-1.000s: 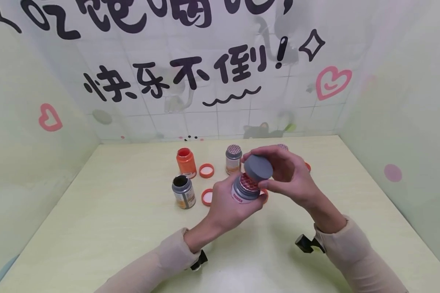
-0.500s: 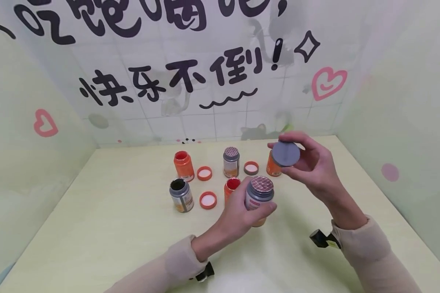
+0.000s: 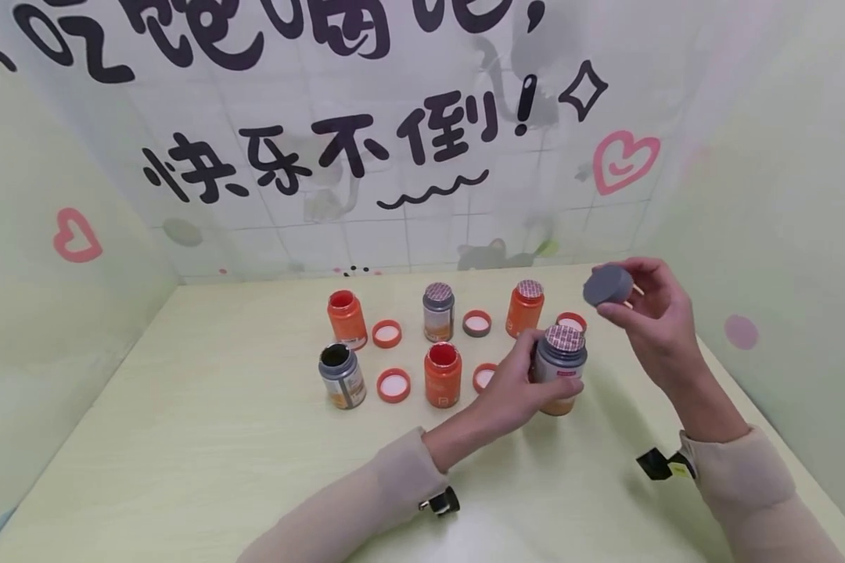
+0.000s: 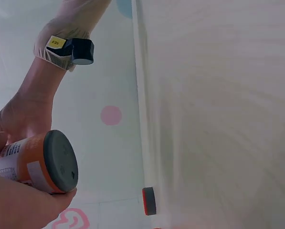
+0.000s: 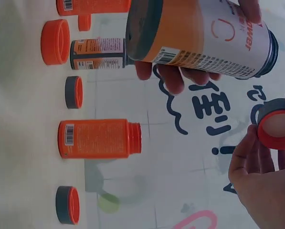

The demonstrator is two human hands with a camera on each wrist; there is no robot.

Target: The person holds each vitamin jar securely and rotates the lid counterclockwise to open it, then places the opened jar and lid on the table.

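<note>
My left hand (image 3: 510,387) grips a grey-shouldered jar (image 3: 562,371) with an orange and white label, held up above the table's right part. A patterned foil seal covers its mouth. The right wrist view shows this jar (image 5: 204,40) tilted, its dark base towards the left. My right hand (image 3: 658,320) pinches a grey screw lid (image 3: 608,285) between thumb and fingers, up and to the right of the jar. In the right wrist view the lid (image 5: 278,125) has a red inner ring and a pale liner.
Two open orange jars (image 3: 347,320) (image 3: 442,379) and an open grey jar (image 3: 342,377) stand on the table (image 3: 204,422). At the back are a foil-sealed grey jar (image 3: 439,314) and a foil-sealed orange jar (image 3: 524,310). Several upturned lids (image 3: 393,385) lie among them.
The grey lid, close over the jar's mouth one second ago, is now apart from it, further right. The left hand has carried the jar to the right, past the front orange jar.
</note>
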